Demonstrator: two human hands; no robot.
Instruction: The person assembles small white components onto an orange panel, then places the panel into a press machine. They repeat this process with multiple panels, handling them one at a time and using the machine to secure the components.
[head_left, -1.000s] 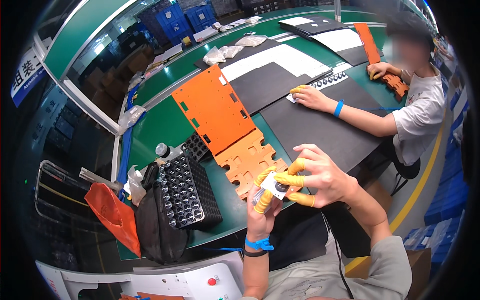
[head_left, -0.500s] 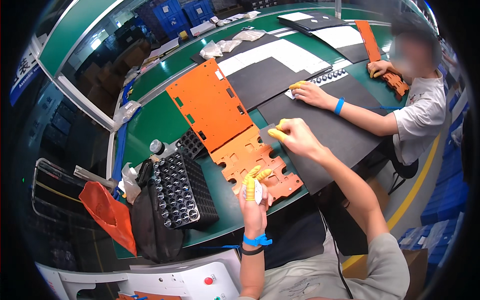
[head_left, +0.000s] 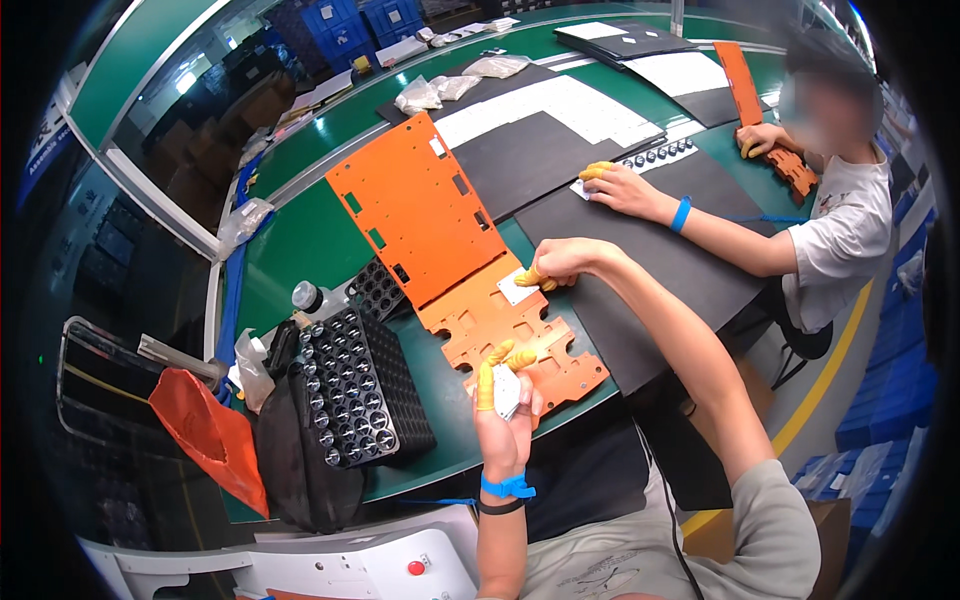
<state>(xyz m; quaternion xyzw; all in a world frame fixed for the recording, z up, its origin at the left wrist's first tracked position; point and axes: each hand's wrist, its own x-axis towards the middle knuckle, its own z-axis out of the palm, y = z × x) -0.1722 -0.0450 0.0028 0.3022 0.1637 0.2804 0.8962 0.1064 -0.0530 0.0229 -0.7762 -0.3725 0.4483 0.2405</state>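
My left hand [head_left: 508,420] is closed around small white plates [head_left: 507,392], palm up, above the near part of the orange panel. Yellow covers sit on its fingertips, and a blue band circles the wrist. With yellow-covered fingers pressed together, my right hand [head_left: 560,264] grips the edge of another white plate [head_left: 514,288], which lies on or just over the panel. The notched orange panel [head_left: 478,318] has cutouts and recesses. A larger flat orange sheet [head_left: 415,205] adjoins its far edge. Whether the plate touches the panel fully, I cannot tell.
On the left stand a black rack of cylindrical parts [head_left: 350,385], a smaller black tray [head_left: 377,290] and a clear jar [head_left: 308,295]. Dark mats [head_left: 660,290] lie on the right, where a co-worker's hand [head_left: 625,188] rests. White sheets [head_left: 560,110] lie farther back.
My right hand has moved left and slightly down, turning its fingers toward the panel; a white plate now shows under them. My left hand has tilted slightly, still holding its plates.
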